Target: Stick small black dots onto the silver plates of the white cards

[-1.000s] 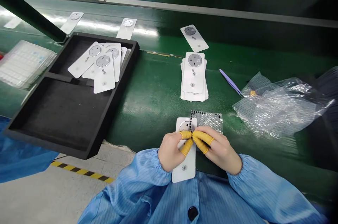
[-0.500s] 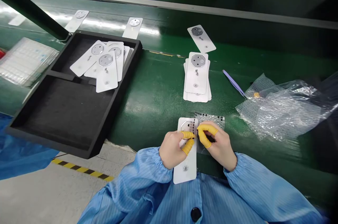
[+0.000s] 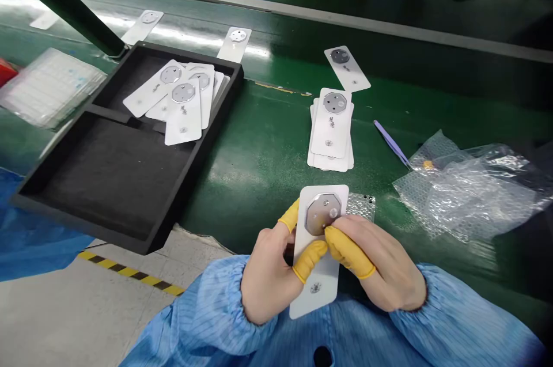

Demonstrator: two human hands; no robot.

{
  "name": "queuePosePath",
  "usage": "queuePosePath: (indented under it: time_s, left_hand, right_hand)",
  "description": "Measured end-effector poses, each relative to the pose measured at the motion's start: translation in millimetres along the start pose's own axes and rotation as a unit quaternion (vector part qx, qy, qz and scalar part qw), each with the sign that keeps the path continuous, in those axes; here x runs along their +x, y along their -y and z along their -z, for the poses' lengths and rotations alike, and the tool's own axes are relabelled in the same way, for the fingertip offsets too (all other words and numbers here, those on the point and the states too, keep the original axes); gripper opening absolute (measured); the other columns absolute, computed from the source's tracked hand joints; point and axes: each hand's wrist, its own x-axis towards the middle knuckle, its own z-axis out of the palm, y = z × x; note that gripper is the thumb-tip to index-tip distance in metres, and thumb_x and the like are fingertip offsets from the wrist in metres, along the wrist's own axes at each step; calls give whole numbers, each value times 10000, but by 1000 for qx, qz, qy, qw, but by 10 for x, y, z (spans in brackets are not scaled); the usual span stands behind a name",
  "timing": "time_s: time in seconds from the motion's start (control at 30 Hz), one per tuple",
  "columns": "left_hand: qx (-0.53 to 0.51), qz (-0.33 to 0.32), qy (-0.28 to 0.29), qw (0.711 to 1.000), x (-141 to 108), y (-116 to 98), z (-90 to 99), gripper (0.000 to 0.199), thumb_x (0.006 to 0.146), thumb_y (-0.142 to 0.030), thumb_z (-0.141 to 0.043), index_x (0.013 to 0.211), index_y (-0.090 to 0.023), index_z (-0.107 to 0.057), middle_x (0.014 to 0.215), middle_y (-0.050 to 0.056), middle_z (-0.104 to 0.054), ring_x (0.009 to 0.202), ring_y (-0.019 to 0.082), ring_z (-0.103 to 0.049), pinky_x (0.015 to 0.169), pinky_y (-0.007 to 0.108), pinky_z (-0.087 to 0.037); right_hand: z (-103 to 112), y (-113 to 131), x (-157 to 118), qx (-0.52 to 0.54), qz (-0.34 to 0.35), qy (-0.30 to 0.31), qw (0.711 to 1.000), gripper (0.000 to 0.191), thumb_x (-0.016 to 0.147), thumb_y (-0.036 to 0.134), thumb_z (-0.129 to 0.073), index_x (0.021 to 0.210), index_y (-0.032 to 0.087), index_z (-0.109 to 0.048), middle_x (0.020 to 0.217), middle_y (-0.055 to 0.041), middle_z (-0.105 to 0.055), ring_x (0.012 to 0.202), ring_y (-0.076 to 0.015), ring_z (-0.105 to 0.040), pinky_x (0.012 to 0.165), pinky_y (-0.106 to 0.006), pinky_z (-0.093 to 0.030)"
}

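Held back cover: the white phone back cover (image 3: 323, 275) is at lower centre of the frame, tilted in your left hand (image 3: 270, 275), thumb across its front and another finger at its left edge.
Right hand: your right hand (image 3: 380, 269) has its fingertips drawn together at the lower rim of the octagonal camera plate (image 3: 318, 217); you cannot tell from here whether something tiny sits between them.
Emblem: a round dark emblem (image 3: 315, 287) shows near the cover's bottom, too fine for you to read.
Lettering: the stacked back covers (image 3: 332, 139) at centre right carry two dark brush-style characters, too small to read surely, above a similar emblem; the tray's pile (image 3: 184, 125) at upper left shows the same kind of marks.
Change: half a second ago your cover lay lower on the surface (image 3: 259, 177) and your hands were apart, the left pinching the dotted edge; now you have it raised, both hands on it.
Dotted bubble sheet: only the right part of the bubble sheet (image 3: 360, 205) shows behind your cover, with black dots at its corner.
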Motion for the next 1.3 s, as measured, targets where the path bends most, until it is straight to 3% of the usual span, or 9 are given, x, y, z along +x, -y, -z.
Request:
queuePosePath:
  time_s: [0.1,0.23,0.47,0.7,0.83,1.03,1.1,1.2,1.3]
  left_hand:
    - [9,-4,8,1000,0,-46,-55,356,810,-253,-645,1151,-175,-582,777,62,-717,663,234,-693,605,324,-587]
    - [43,-14,6,999,-36,-54,-63,180,802,-237,-636,965,-164,-624,849,94,-727,736,263,-707,631,331,-591]
    - [48,-66,-6,997,-58,-91,-76,276,797,-191,-634,1073,-186,-631,950,79,-723,775,225,-697,667,295,-594]
    - [75,-108,-29,991,-83,-64,-95,481,731,-188,-708,1202,-170,-607,987,99,-725,749,237,-689,703,330,-591]
    - [79,-90,-49,992,-100,-63,-106,494,722,-190,-718,1205,-195,-615,938,96,-730,750,253,-689,739,350,-583]
    - [117,-107,-90,983,-121,-34,-116,410,732,-200,-699,1138,-213,-646,928,84,-737,746,248,-689,654,317,-575]
    - [129,-97,-101,982,-124,-12,-125,327,738,-202,-682,1065,-201,-678,916,96,-737,726,250,-681,636,329,-569]
    - [82,-90,-80,989,-75,1,-136,364,742,-195,-675,1105,-180,-656,889,101,-737,701,240,-678,631,332,-567]
    - [-49,-54,-62,995,53,-15,-127,436,772,-214,-685,1196,-186,-586,771,51,-736,622,193,-677,560,270,-558]
  right_hand:
    - [86,5,57,-65,73,4,995,322,844,72,-362,1065,132,-589,922,-122,-678,889,-222,-664,827,-371,-595]
    - [85,-1,-63,-51,42,28,997,370,864,106,-352,1160,170,-564,1032,-105,-665,1008,-224,-640,917,-393,-562]
    - [34,7,-248,27,-22,44,998,415,865,123,-388,1265,128,-497,1218,-142,-598,1172,-232,-567,1007,-389,-509]
    - [79,71,-236,-16,-41,8,999,369,868,197,-521,1236,218,-540,1258,-75,-596,1129,-230,-600,941,-355,-567]
    - [113,76,-219,-27,-46,14,998,381,853,170,-524,1229,219,-555,1301,-67,-569,1149,-245,-586,963,-366,-559]
    - [58,161,-178,-87,22,64,994,342,809,110,-536,1145,59,-573,1498,-222,-271,1269,-358,-457,984,-486,-515]
    - [25,215,-172,-126,24,81,988,338,810,93,-515,1130,-3,-568,1480,-278,-264,1291,-384,-417,964,-483,-525]
    - [7,228,-152,-120,23,88,989,341,854,142,-482,1131,-42,-558,1420,-315,-337,1291,-406,-401,941,-503,-532]
    - [29,153,-109,-41,14,60,997,386,893,205,-469,1215,-5,-510,1362,-287,-424,1268,-370,-438,896,-509,-555]
